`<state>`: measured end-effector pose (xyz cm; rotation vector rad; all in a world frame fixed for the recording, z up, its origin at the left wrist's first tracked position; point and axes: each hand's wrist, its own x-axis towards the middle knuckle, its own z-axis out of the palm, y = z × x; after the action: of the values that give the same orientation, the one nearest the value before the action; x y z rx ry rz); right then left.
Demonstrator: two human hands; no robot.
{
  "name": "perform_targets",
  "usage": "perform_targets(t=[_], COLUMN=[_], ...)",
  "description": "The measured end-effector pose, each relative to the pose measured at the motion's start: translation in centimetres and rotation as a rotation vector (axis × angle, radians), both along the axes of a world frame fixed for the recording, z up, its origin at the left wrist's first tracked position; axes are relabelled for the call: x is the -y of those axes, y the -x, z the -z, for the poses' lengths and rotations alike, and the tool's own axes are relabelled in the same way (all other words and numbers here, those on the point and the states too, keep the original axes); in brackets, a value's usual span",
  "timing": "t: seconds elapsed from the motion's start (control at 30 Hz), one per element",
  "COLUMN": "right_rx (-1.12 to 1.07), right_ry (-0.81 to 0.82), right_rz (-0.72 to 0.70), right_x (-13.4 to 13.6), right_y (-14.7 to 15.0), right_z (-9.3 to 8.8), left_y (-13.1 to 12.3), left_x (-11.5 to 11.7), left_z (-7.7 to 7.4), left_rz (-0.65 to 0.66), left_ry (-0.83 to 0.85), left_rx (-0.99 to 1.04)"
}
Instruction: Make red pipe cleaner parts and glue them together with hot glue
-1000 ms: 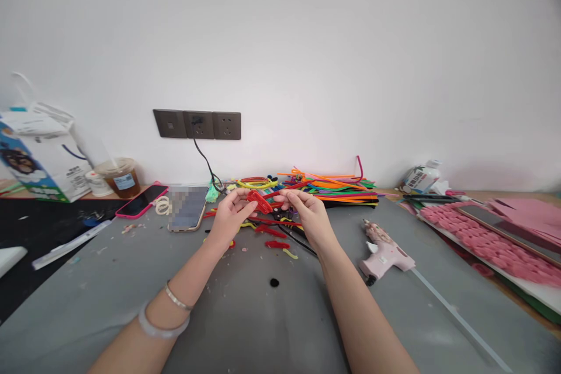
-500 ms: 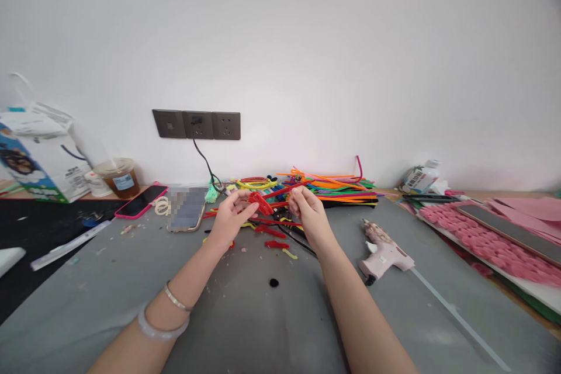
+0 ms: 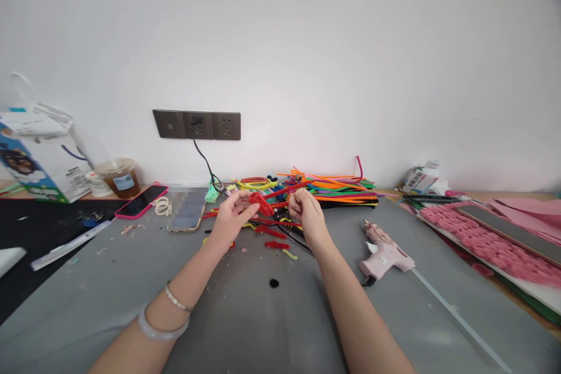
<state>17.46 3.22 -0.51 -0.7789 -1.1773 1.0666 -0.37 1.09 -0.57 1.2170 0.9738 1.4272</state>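
A bent, fuzzy red pipe-cleaner shape [image 3: 262, 204] is pinched between the thumb and fingers of my left hand [image 3: 233, 215]. From it a straight red pipe cleaner [image 3: 279, 191] runs up to the right, to the fingers of my right hand [image 3: 307, 213]. That hand is closed around it, knuckles up, and its fingertips are mostly hidden. Below the hands lie short red pipe-cleaner pieces [image 3: 276, 245] and a small pale yellow piece [image 3: 290, 254]. Behind them is a bundle of coloured pipe cleaners [image 3: 346, 191].
A pink glue gun [image 3: 385, 254] with a long glue stick lies on the right. On the left are two phones [image 3: 187, 210], a cup of brown drink [image 3: 120, 178] and a carton [image 3: 48, 155]. A black round piece [image 3: 274, 283] lies in front. Pink braided material [image 3: 486, 234] sits far right.
My right hand has turned at the wrist, its fingers curling in and hiding their tips. My left hand and the red shape stay almost in place.
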Motion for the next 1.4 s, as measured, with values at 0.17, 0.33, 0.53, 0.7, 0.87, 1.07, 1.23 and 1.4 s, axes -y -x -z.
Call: perform_targets(t=[0.17,0.33,0.53,0.7,0.87,1.07,1.23,1.4], right_rx=[-0.012,0.015,0.069,0.081,0.071,0.093,0.089,0.069], right_ry=[0.002,-0.023,-0.05,-0.061,-0.079,-0.049,-0.049,-0.085], right_rz=[0.017,0.078,0.188,0.201,0.194,0.183,0.152,0.151], right_x=[-0.03,0.16,0.34,0.28,0.41,0.65,0.44,0.44], right_y=[0.01,-0.16,-0.79,-0.73,-0.52,-0.65,-0.55,-0.43], right_z=[0.1,0.03,-0.14,-0.13,-0.23,-0.45,-0.23,-0.29], left_y=[-0.03,-0.01,-0.03,-0.03,0.01,-0.02,-0.04,-0.06], left_x=[0.05,0.06,0.0,-0.13,-0.11,-0.13,-0.19,-0.25], left_z=[-0.04,-0.05,0.0,0.04,0.08,0.11,0.19,0.22], left_rz=[0.001,0.003,0.011,0.008,0.018,0.019,0.03,0.028], left_ry=[0.005,0.013,0.01,0.017,0.013,0.015,0.004,0.003], left_rx=[-0.002,0.0,0.004,0.008,0.01,0.002,0.004,0.007])
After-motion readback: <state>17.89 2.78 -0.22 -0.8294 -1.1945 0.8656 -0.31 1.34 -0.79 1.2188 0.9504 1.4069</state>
